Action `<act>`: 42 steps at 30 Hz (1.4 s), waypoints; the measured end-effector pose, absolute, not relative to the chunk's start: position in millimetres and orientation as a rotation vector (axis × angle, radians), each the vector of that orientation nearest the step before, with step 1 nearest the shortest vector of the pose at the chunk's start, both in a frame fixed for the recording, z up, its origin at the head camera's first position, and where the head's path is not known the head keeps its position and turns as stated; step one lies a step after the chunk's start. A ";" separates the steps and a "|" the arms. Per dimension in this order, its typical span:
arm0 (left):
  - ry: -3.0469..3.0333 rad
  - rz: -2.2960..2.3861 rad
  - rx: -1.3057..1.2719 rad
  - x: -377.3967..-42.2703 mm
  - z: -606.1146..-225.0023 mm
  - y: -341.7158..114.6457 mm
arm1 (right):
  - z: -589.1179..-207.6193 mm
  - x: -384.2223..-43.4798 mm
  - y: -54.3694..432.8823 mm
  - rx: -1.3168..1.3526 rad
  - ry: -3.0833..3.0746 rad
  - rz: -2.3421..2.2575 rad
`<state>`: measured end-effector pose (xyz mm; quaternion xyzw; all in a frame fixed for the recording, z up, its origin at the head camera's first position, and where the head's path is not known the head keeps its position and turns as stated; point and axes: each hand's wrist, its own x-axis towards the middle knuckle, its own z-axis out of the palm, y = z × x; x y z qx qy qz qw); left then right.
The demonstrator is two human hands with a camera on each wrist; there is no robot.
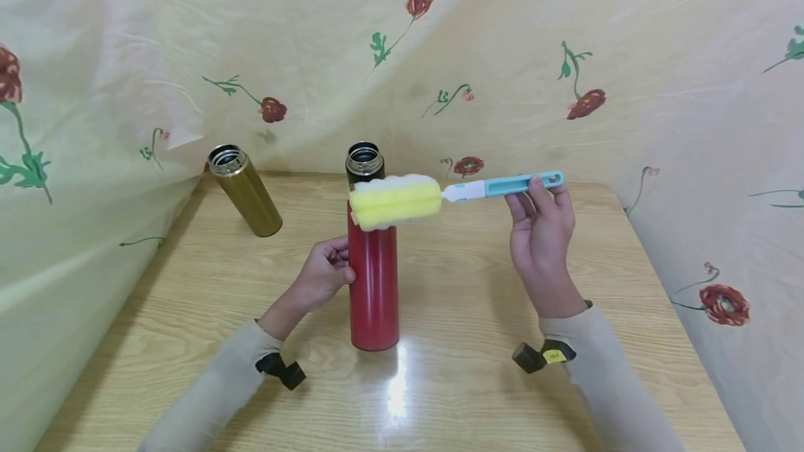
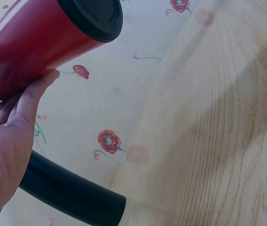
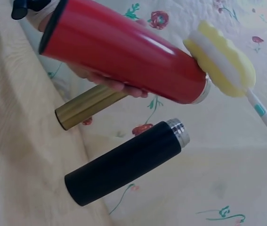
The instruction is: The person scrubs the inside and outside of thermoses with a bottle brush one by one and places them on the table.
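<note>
My left hand (image 1: 322, 276) grips a red thermos flask (image 1: 373, 291) round its middle from the left. The flask stands nearly upright in the head view, and its dark base (image 2: 98, 16) shows in the left wrist view. My right hand (image 1: 541, 236) pinches the blue-and-white handle of a bottle brush (image 1: 502, 185) between thumb and fingers. The brush lies level in the air, its yellow and white sponge head (image 1: 397, 202) pointing left. In the head view that sponge covers the red flask's top; in the right wrist view it overlaps the flask's metal neck.
Behind the red flask stands a black flask (image 3: 124, 162) without a lid, mostly hidden in the head view. An uncapped gold flask (image 1: 248, 194) is at the back left of the wooden table (image 1: 465, 368). A flowered cloth (image 1: 326, 40) hangs round the back and sides.
</note>
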<state>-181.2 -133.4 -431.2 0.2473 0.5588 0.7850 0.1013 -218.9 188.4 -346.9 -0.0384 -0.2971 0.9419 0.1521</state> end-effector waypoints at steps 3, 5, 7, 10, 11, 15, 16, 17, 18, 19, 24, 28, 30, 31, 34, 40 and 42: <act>1.648 2.329 0.722 -180.4 -430.6 -132.8 | -342.3 -222.8 185.9 -0.120 -0.810 2.695; 1.658 2.329 0.721 -179.7 -430.0 -132.2 | -339.4 -224.1 184.4 -0.124 -0.798 2.691; 1.669 2.328 0.722 -179.3 -429.6 -131.3 | -337.2 -224.5 183.3 -0.126 -0.776 2.699; 1.687 2.325 0.726 -178.7 -429.3 -130.4 | -335.8 -223.4 182.0 -0.127 -0.783 2.701; 1.691 2.326 0.724 -178.7 -429.2 -130.3 | -336.0 -222.7 181.7 -0.128 -0.786 2.703; 1.719 2.326 0.718 -179.6 -427.9 -130.6 | -338.9 -218.9 181.2 -0.144 -0.814 2.706; 1.726 2.322 0.715 -179.9 -427.1 -130.8 | -340.1 -217.9 181.4 -0.151 -0.820 2.706; 1.734 2.319 0.712 -180.0 -426.3 -131.1 | -341.5 -216.7 181.7 -0.156 -0.829 2.705; 1.740 2.315 0.711 -180.2 -425.6 -131.5 | -342.9 -215.4 182.2 -0.160 -0.837 2.704; 1.745 2.310 0.707 -180.3 -424.9 -131.9 | -344.4 -213.9 182.8 -0.166 -0.840 2.707; 1.769 2.279 0.670 -179.2 -422.2 -133.8 | -352.6 -204.2 188.5 -0.181 -0.888 2.691; 1.764 2.271 0.645 -179.0 -423.1 -134.7 | -358.8 -196.6 194.9 -0.169 -0.913 2.679; 1.756 2.274 0.643 -179.5 -424.2 -134.8 | -361.6 -193.3 197.9 -0.159 -0.924 2.679; 1.753 2.279 0.639 -179.5 -424.5 -134.7 | -362.7 -191.8 199.3 -0.154 -0.925 2.681; 1.747 2.294 0.635 -179.9 -426.0 -134.1 | -365.5 -186.9 202.8 -0.128 -0.943 2.686; 1.716 2.352 0.615 -181.6 -428.2 -131.6 | -372.7 -175.5 209.3 -0.067 -1.004 2.702; 1.701 2.366 0.614 -182.0 -428.6 -131.2 | -377.0 -171.1 211.4 -0.050 -1.033 2.714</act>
